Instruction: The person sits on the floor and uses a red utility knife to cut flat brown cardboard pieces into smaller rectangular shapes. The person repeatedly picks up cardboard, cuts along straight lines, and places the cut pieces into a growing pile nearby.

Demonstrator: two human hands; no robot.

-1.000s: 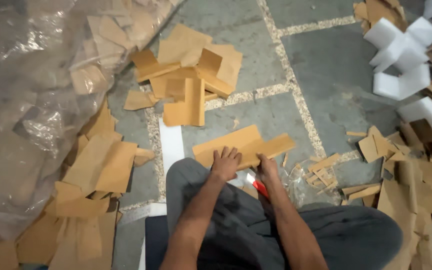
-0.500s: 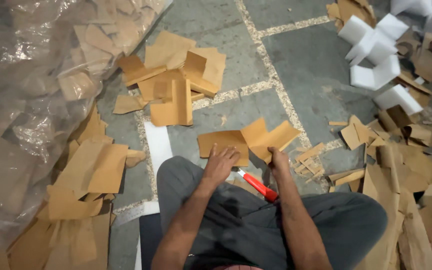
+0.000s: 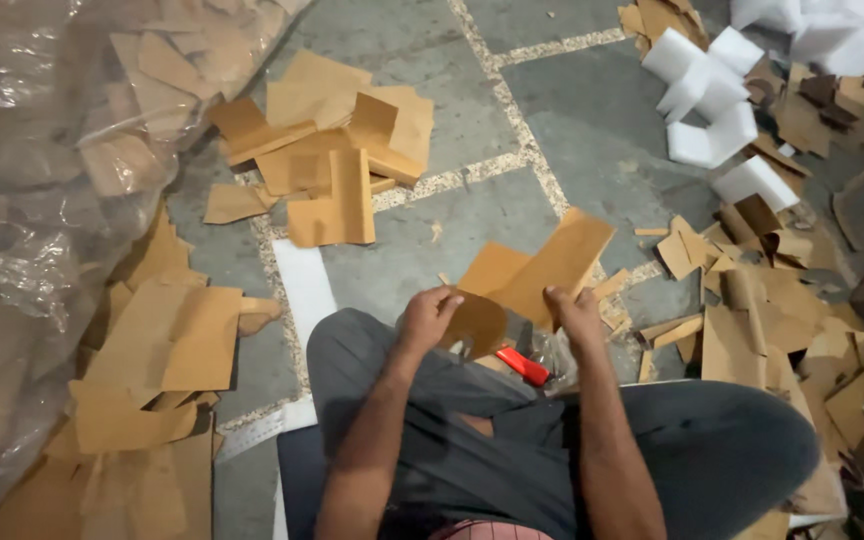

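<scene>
Holding cardboard piece (image 3: pixel 537 275) | left hand (image 3: pixel 428 318) | right hand (image 3: pixel 574 314)

Between the hands (image 3: pixel 502 315) a matt brown cardboard piece (image 3: pixel 542 270) — just below, a glossy red plastic cutter (image 3: pixel 523 366). Far left of them a crinkled, shiny clear plastic sheet (image 3: pixel 22 200) — beyond, the rough grey stone floor (image 3: pixel 592 130).

A clear plastic bag (image 3: pixel 42 200) of cardboard scraps lies left.
</scene>
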